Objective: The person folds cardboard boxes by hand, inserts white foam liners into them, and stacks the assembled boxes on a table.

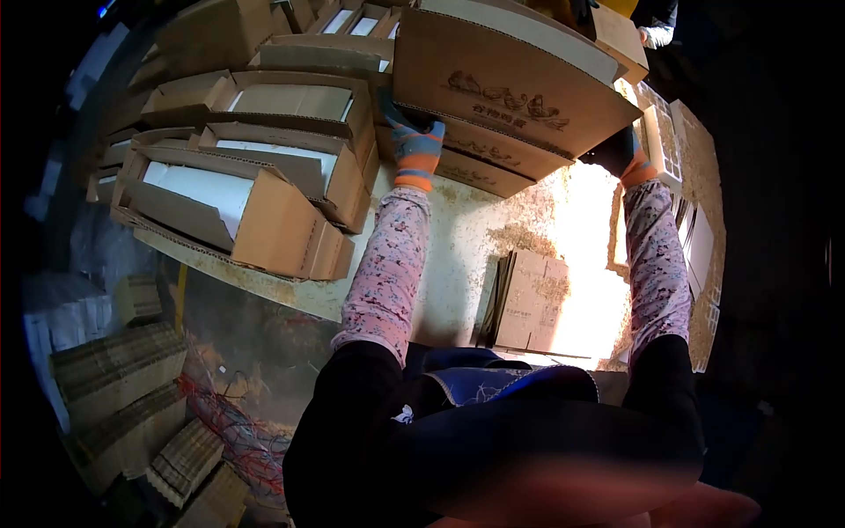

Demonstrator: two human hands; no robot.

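A printed cardboard box [515, 84] with bird drawings on its side is tilted over two similar boxes [484, 158] at the far side of the table. My left hand [417, 141], in a blue and orange glove, grips its lower left edge. At the lower right corner, my right hand [635, 160] in a matching glove holds the same box. Fingers of both hands are partly hidden under or behind the cardboard. Something white shows in the box's open top.
Several open boxes with white inserts [198, 189] crowd the table's left. Flat folded cartons [530, 299] stand on the worn tabletop [440, 255] near me. White egg-tray-like pieces [662, 145] lie at right. Bundled cardboard [123, 378] is stacked below left. Another person's hand [656, 35] shows at top right.
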